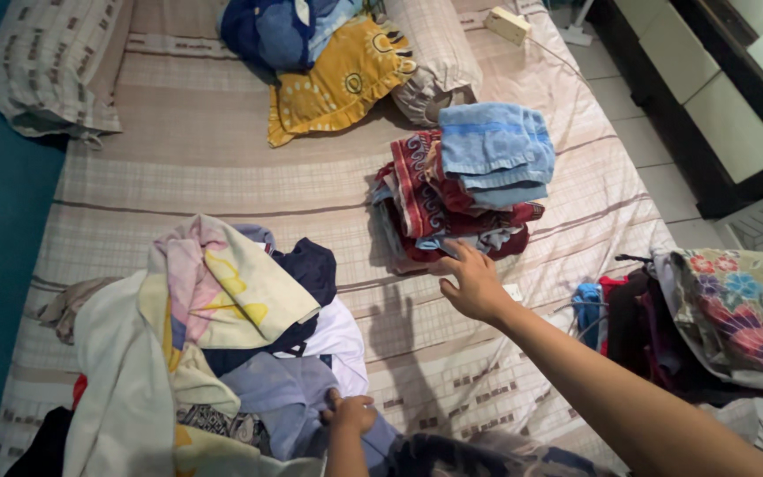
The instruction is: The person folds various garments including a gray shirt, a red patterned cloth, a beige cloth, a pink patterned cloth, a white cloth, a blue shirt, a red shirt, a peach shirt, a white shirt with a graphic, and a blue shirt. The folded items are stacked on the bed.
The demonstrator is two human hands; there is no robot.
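A: Two hands in frame. The right hand point(474, 284) reached out over the bed point(222, 168), fingers spread and empty, fingertips touching the near edge of the folded stack point(452, 208).

B: Stack contents?

A: Red patterned cloths folded flat, with a folded blue towel point(496, 152) on top. It sat right of centre on the checked sheet.

B: Left hand?

A: The left hand point(349, 413) was low and near, fingers pinched shut on pale blue cloth point(280, 397) at the near edge of the unfolded heap point(222, 327). That heap lay near left, with a cream and pink cloth point(214, 283) on top and a dark navy garment point(311, 269) under it.

B: Anything else?

A: A yellow pillow point(342, 79) and a checked pillow point(46, 62) lay at the far end, and more clothes point(717, 318) were piled on the right, off the bed.
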